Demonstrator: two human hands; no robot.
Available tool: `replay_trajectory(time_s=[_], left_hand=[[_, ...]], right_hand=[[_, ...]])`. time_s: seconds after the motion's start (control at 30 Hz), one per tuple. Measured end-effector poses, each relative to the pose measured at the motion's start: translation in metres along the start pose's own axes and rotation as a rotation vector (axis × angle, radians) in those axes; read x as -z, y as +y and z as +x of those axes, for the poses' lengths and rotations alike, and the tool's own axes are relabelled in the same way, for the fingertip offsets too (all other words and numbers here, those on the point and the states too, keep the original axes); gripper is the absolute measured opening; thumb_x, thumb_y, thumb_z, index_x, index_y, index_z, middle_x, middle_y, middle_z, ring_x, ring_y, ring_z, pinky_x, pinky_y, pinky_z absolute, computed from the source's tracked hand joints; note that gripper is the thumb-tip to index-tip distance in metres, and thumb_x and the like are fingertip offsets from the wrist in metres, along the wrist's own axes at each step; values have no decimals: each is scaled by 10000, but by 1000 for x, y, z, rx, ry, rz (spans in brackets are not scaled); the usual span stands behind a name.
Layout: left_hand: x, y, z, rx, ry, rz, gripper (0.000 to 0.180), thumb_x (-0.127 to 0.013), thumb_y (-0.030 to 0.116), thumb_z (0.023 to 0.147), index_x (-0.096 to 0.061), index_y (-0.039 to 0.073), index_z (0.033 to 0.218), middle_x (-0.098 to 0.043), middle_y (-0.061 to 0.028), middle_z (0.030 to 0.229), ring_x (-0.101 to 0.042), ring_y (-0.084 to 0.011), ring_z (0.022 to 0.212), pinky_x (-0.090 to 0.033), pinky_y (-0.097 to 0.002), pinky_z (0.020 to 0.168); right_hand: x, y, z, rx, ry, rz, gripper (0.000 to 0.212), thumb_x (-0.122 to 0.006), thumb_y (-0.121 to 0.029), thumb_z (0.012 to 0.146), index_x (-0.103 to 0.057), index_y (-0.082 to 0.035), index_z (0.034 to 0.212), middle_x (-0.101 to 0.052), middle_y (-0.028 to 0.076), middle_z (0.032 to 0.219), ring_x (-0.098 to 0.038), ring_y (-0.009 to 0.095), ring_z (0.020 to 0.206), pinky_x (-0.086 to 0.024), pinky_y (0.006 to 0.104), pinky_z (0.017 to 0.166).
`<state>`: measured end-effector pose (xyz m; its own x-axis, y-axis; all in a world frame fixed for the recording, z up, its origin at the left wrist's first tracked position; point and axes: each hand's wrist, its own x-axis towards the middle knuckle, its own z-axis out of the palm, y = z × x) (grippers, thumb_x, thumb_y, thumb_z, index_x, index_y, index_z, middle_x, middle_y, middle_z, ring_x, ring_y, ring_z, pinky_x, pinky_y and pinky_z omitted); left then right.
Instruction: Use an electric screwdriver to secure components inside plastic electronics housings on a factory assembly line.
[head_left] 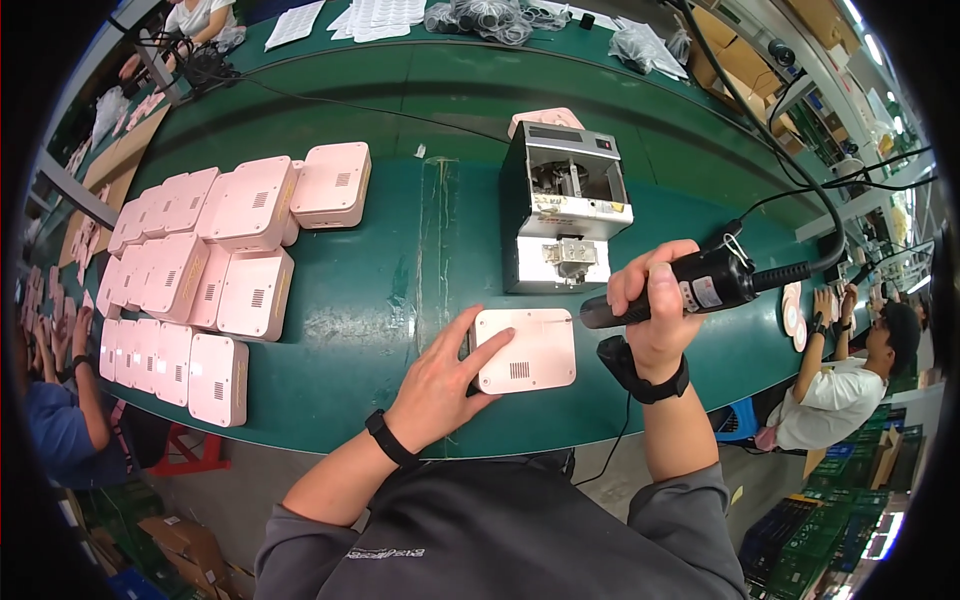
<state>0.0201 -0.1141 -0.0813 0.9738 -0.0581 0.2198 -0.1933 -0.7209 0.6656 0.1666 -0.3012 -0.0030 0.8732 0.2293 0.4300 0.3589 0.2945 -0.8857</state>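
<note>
A pale pink plastic case (540,355) lies on the green table in front of me, with a vent grille and small holes in its corners. My left hand (440,378) grips its left side, thumb at the near edge and index finger across the top. In my right hand (655,305) is a black electric screwdriver (715,280), fingers wrapped round its body. Its nose points left, close to the case's far right corner; whether the bit touches cannot be made out. Just beyond the case stands a screw feeder (567,215) with an open-looking top window.
Stacked pink cases (255,205) fill the table's left side. Another pink case (545,118) sits behind the feeder. The screwdriver's thick cable (835,225) arches up at the right. People work at both sides; a person in white (840,395) sits right.
</note>
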Motion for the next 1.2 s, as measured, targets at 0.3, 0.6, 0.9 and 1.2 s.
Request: replay_trajectory(time_s=[0.3,0.6,0.9,1.2], left_hand=[[-2,-3,-3,1,11,3,786,-861,193,683,-528,220,1395,-377,-182,1477,-542,-400,1223,-515,-438,963],[-5,0,11,8,-1,10,817,-861,165,671,-499,205,1402,-380,-183,1458,-520,-379,1246,-518,-435,970],[-5,1,13,7,-1,8,822,-861,167,665,-498,195,1402,-385,-186,1452,-510,-371,1258,-521,-426,969],[-5,-1,14,5,-2,5,823,-853,153,668,-495,191,1408,-386,-192,1447,-497,-366,1273,-519,-419,974]], right_hand=[[-6,-6,11,-40,-22,-63,155,-559,-154,917,-478,-23,930,-508,86,659,-473,164,489,-449,331,483],[-18,-17,48,129,54,-35,135,-526,-140,940,-496,-11,966,-510,79,646,-494,174,481,-449,336,480],[-24,-14,28,51,-15,10,179,-536,-173,939,-496,-3,977,-507,90,646,-482,181,475,-450,337,482],[-28,2,21,15,-55,35,194,-550,-184,924,-482,-8,966,-500,93,650,-479,182,486,-451,335,486]])
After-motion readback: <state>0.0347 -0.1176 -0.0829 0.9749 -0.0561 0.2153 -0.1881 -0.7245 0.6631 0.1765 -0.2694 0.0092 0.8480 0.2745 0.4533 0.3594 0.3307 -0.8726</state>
